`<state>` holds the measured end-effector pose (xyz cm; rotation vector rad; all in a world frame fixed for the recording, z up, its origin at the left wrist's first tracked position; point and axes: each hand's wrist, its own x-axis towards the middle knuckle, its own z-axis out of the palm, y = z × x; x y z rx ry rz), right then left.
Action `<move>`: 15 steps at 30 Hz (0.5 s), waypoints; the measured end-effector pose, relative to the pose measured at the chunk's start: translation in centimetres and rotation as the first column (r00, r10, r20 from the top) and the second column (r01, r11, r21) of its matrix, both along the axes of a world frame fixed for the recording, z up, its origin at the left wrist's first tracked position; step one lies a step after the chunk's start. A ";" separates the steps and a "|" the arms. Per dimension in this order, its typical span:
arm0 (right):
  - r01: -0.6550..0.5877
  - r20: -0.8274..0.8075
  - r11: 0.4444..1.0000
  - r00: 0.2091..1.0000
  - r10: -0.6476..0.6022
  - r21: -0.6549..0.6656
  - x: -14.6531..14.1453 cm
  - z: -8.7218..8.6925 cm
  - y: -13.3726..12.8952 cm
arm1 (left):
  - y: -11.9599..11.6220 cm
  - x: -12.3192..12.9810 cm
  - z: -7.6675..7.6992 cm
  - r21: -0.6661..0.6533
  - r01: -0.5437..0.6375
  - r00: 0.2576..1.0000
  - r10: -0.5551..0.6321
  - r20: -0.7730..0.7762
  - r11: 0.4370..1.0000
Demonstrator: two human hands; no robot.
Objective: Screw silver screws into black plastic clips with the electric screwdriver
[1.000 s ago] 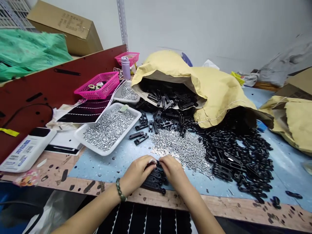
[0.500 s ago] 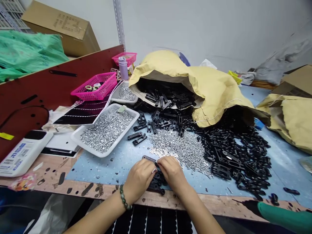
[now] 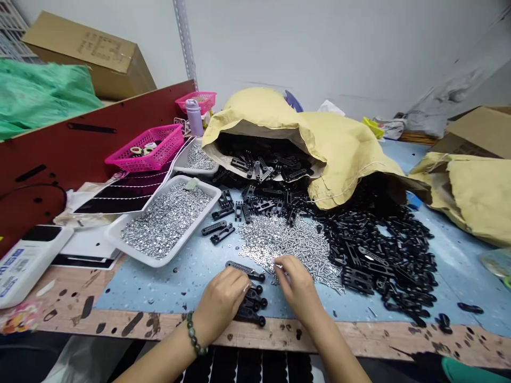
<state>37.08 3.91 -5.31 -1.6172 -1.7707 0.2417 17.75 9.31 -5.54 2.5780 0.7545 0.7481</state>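
The left hand [image 3: 225,299] is curled over a row of black bars [image 3: 246,270], at least five by their round ends, at the near edge of the blue mat [image 3: 187,284]; the view hides whether its fingertips grip one. The right hand [image 3: 297,284] is by the near edge of one silver heap [image 3: 295,239] of screws and small flat pieces, thumb and forefinger nearly meeting. There is a pale glint at their tips, perhaps a screw, but I cannot tell whether it is pinched.

Two more bars [image 3: 222,234] lie beyond the left hand, apart from the row. Two white trays [image 3: 159,261] hold silver pieces. There are two pink baskets [image 3: 154,155], one lilac bottle [image 3: 194,118], three yellow sacks [image 3: 339,141] and two cartons [image 3: 90,58].

The left carton bears several lines of dark writing and the white device [image 3: 34,263] blue print; both are too blurred to read.
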 end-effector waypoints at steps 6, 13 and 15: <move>0.075 0.279 0.981 0.960 -0.024 -0.176 0.3 -0.7 0.0 | 0.2 -0.5 0.8 -0.101 0.008 1.000 -0.010 -0.021 0.995; 0.112 0.537 0.980 0.844 -0.007 -0.163 -1.5 -0.6 1.9 | 0.3 -3.1 1.3 -0.592 -0.154 0.940 0.302 0.160 0.791; 0.091 0.532 0.982 0.847 0.009 -0.163 -1.2 -0.4 2.3 | -0.2 -3.2 1.4 -0.649 -0.132 0.930 0.320 0.180 0.749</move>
